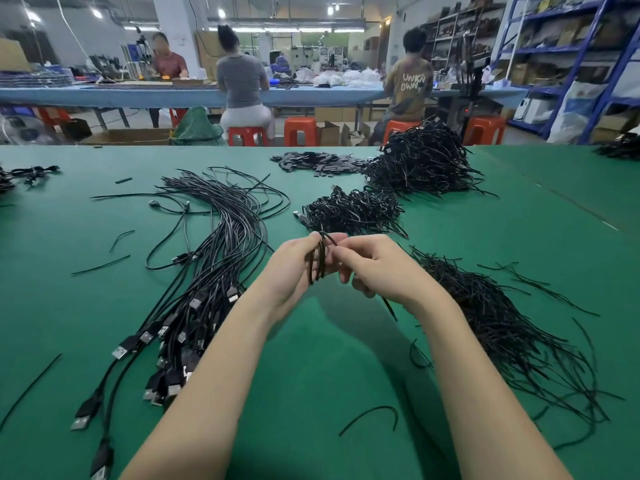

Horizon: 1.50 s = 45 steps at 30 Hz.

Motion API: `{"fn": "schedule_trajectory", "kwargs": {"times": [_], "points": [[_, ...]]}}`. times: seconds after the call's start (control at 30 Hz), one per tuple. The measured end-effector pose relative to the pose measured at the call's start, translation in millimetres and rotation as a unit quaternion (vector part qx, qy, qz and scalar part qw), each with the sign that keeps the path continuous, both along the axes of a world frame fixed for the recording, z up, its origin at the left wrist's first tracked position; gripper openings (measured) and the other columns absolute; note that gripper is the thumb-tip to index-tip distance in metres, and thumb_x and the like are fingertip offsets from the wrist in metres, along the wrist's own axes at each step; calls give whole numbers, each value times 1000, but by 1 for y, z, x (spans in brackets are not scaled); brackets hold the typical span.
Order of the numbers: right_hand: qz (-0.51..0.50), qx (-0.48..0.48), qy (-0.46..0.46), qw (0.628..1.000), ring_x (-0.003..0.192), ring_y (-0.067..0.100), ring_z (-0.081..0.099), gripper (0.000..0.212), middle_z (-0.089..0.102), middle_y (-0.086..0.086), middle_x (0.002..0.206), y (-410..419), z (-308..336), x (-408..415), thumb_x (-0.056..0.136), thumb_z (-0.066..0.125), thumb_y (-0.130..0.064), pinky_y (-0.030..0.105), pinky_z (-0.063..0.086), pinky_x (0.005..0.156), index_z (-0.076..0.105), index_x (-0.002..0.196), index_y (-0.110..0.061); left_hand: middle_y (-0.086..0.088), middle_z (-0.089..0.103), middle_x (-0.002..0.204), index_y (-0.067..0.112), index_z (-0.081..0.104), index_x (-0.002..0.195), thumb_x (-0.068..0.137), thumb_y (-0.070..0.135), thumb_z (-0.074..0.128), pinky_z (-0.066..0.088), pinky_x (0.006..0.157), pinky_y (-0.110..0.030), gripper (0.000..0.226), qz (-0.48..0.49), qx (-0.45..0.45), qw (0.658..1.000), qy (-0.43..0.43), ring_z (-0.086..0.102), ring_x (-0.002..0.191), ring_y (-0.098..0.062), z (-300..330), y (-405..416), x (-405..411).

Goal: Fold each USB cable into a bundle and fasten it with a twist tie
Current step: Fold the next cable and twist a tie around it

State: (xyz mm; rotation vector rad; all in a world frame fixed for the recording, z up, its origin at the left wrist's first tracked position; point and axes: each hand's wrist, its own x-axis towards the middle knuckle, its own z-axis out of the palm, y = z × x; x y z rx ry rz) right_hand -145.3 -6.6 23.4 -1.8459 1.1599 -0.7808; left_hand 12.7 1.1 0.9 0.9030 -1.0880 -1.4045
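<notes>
A folded black USB cable [319, 259] is held up above the green table [329, 358], in the middle of the view. The left hand [294, 268] holds the cable loops, with its fingers curled around them. The right hand [377, 268] is just beside the cable, and its fingertips pinch it near the top loop. A thin black twist tie [390, 308] sticks out below the right hand.

Left of the held cable lies a long bunch of loose USB cables [207, 271], with their metal plugs pointing toward the person. Right of the held cable is a heap of twist ties [502, 323]. Just behind the held cable sits a small pile of tied cable bundles [353, 211]. A bigger pile [422, 161] is farther back.
</notes>
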Motion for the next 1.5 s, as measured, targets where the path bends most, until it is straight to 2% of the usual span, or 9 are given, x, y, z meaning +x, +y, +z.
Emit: {"fn": "schedule_trajectory", "kwargs": {"times": [0.13, 0.33, 0.5, 0.7, 0.87, 1.13, 1.3, 1.43, 1.5], "points": [[71, 123, -30, 989, 53, 14, 53, 32, 63, 1, 63, 7, -2, 9, 107, 46, -23, 23, 51, 52, 71, 92, -9, -10, 76, 107, 3, 62, 115, 109, 24, 24, 58, 77, -24, 44, 1, 26, 995, 98, 72, 99, -19, 4, 1, -3], [83, 175, 39, 980, 74, 14, 65, 29, 73, 4, 82, 6, -16, 3, 100, 62, -36, 26, 58, 73, 74, 91, -11, 8, 33, 55, 15, 48, 80, 107, 22, 31, 39, 58, -22, 32, 18, 47, 974, 219, 46, 53, -12, 10, 4, -9], [124, 243, -278, 921, 92, 16, 69, 23, 74, 4, 107, -3, -18, -14, 96, 65, -27, 30, 58, 82, 72, 113, -14, 8, 26, 57, 18, 42, 72, 102, 21, 37, 30, 52, -19, 30, -124, 57, 949, 283, 29, 51, -7, 11, 12, 1], [3, 152, -217, 964, 63, 8, 60, 8, 69, -5, 76, -4, -19, -9, 93, 72, -16, 22, 54, 61, 73, 99, -12, 10, 29, 54, 17, 47, 74, 106, 29, 36, 43, 58, -21, 36, -133, 23, 983, 124, 40, 56, -10, 8, 10, 7], [-68, 78, -144, 984, 58, 7, 62, 3, 71, 3, 76, -4, -14, -5, 92, 73, -11, 22, 55, 58, 74, 90, -12, 13, 40, 49, 15, 43, 78, 110, 28, 28, 39, 79, -36, 38, 33, -83, 971, -222, 48, 70, -20, -3, 0, 10], [-117, 78, -258, 956, 54, 12, 66, 11, 67, 7, 68, -5, -19, 0, 93, 66, 3, 23, 58, 58, 71, 98, -6, 12, 60, 76, 26, 54, 97, 106, 30, 35, 41, 68, -24, 22, 136, -119, 915, -362, 55, 70, -4, -20, -1, -16], [-119, 61, -290, 948, 58, 17, 69, 13, 70, 4, 67, -6, -21, 3, 93, 68, 2, 25, 59, 60, 72, 100, -7, -13, 68, 105, 7, 54, 113, 108, 25, 33, 54, 89, -48, 28, 103, -109, 934, -326, 67, 97, -30, -14, 0, -20], [-134, 50, -304, 942, 60, 20, 70, 13, 74, 9, 73, -5, -21, 4, 92, 68, 4, 27, 59, 61, 73, 94, -8, -8, 66, 86, 7, 50, 104, 107, 23, 35, 52, 63, -30, 23, 122, -123, 911, -375, 65, 63, -9, -13, 0, -21], [-133, 61, -334, 931, 65, 20, 71, 9, 75, 8, 78, -6, -16, 4, 92, 71, -2, 25, 59, 63, 75, 90, -10, -13, 65, 84, 6, 46, 97, 107, 22, 35, 47, 63, -35, 21, 151, -136, 879, -431, 65, 70, -23, -14, -1, -22]]}}
